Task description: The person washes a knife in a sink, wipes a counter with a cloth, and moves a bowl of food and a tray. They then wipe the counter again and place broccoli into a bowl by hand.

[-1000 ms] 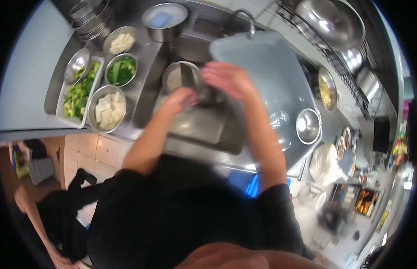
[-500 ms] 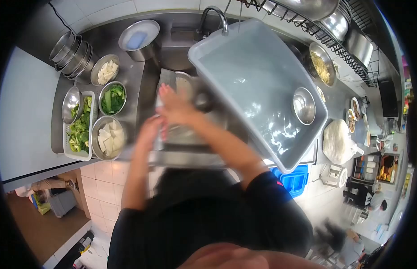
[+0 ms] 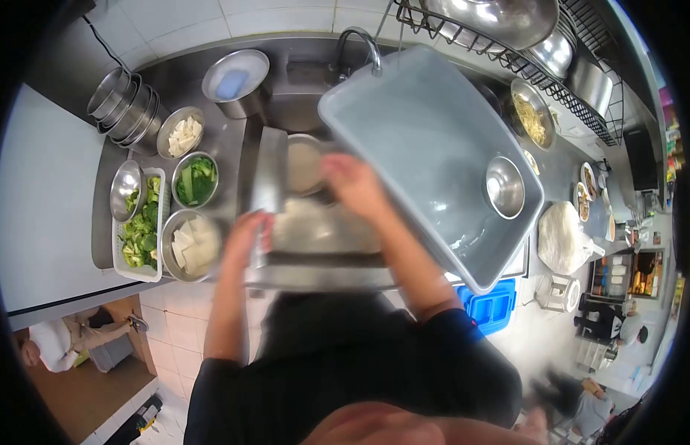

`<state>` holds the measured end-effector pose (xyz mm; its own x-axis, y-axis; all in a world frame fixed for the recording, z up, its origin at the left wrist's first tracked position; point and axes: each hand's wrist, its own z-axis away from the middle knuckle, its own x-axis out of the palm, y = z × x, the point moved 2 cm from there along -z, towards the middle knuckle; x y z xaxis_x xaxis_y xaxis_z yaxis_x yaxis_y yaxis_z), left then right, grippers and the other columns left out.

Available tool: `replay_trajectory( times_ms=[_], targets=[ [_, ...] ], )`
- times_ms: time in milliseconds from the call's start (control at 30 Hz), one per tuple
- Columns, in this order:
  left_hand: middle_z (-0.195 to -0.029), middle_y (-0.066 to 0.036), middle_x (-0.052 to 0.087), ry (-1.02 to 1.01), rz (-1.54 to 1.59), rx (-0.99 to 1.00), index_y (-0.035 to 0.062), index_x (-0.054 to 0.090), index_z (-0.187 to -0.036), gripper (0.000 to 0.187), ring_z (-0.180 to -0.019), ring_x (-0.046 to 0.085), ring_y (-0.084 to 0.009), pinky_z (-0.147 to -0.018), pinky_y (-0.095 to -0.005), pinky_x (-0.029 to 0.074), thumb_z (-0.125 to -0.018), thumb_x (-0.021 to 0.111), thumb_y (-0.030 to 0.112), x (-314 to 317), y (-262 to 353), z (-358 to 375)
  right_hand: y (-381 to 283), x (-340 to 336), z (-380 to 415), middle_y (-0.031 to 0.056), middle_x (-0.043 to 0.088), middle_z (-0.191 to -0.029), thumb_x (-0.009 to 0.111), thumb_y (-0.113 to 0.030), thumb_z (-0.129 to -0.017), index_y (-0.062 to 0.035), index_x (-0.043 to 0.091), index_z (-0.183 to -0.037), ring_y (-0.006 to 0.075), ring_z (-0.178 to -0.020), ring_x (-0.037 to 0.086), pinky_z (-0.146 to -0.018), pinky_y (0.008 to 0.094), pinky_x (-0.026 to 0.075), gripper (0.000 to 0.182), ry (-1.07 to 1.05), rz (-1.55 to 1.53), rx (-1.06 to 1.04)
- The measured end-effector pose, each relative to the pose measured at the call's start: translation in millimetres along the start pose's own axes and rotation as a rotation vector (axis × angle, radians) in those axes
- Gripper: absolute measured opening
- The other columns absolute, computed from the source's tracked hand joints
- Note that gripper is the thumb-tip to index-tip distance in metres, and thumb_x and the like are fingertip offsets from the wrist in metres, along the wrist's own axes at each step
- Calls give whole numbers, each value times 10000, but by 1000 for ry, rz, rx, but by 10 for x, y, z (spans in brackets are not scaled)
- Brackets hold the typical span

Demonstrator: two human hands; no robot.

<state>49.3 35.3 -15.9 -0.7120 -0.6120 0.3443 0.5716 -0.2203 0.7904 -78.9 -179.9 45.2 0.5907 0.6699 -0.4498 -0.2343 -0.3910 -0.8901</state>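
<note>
In the head view, my left hand [image 3: 249, 236] is wrapped round the handle of a cleaver [image 3: 269, 170]. Its broad blade points away from me over the left side of the sink [image 3: 323, 258]. My right hand [image 3: 349, 179], smeared by motion, hangs over the sink beside the near left edge of a big grey tub [image 3: 423, 141]. Its fingers look bent, but whether anything is in them I cannot make out. Below the hands, inside the sink, lie a round vessel [image 3: 303, 165] and a pale, blurred shape [image 3: 304, 215].
On the left counter stand bowls of tofu slices [image 3: 195, 248], leafy greens [image 3: 195, 180] and white pieces [image 3: 184, 137], plus a basket of broccoli [image 3: 141, 233]. A metal bowl [image 3: 504, 187] sits in the tub. The faucet [image 3: 375, 63] rises behind. Other people are at lower left and right.
My right hand has left the cleaver blade and moved right, toward the tub. The blade now shows uncovered. My left hand still grips the handle. A person has appeared at lower left.
</note>
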Motion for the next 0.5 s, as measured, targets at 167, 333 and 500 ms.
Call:
replay_trajectory(
  times_ms=[167, 333, 500],
  targets=[
    [-553, -19, 482, 32, -122, 17, 27, 553, -828, 145, -448, 461, -117, -417, -245, 396, -813, 537, 171, 25, -9, -112, 842, -896, -465, 179, 627, -799, 536, -215, -794, 5, 621, -887, 271, -747, 610, -720, 350, 473, 254, 341, 504, 13],
    [-582, 1, 490, -88, 137, 6, 24, 560, -849, 103, -455, 455, -102, -410, -234, 375, -804, 555, 116, 203, -17, -244, 1655, -1132, -524, 143, 602, -849, 473, -183, -844, 39, 558, -954, 239, -738, 576, -692, 361, 487, 262, -87, -391, 628],
    [-639, -28, 463, -21, 151, 18, 20, 489, -901, 148, -483, 457, -115, -428, -263, 412, -789, 522, 110, 415, -73, -336, 108, -742, -459, 159, 571, -1039, 412, -113, -872, 59, 486, -1082, 225, -973, 551, -836, 314, 446, 281, -123, -1079, 420]
  ],
)
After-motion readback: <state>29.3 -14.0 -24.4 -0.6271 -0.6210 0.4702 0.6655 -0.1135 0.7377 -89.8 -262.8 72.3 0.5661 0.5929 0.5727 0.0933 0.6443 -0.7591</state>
